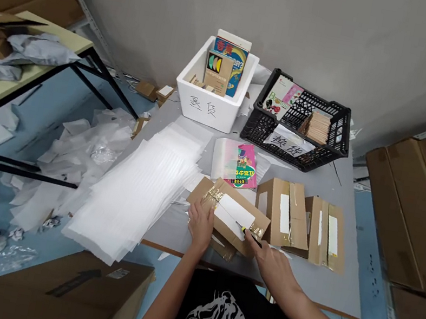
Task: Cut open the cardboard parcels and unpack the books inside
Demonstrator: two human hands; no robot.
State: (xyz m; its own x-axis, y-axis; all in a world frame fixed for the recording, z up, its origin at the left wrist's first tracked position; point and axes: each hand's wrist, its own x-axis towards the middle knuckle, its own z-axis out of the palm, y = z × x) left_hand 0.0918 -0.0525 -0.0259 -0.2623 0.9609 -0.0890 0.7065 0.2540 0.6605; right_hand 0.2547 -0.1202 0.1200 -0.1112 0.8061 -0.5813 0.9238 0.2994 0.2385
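Note:
A taped cardboard box (221,227) with a white label (236,216) lies tilted at the table's front edge. My left hand (200,224) rests on the box's left end, its fingers spread over the cardboard. In my right hand (272,266) is a black and yellow utility knife (252,237), closed in my grip, with its thin blade over the label. Whether the blade touches the label I cannot tell. Part of another cardboard piece shows beneath the box. Just behind it lies a pink book (247,168) partly covered by white foam.
White foam sheets (138,185) are piled left on the grey table (339,190). Two more boxes (283,216) stand right. Behind are a white foam bin (207,110) and a black crate (300,155), both holding books. Packing scraps (73,157) litter the floor at left.

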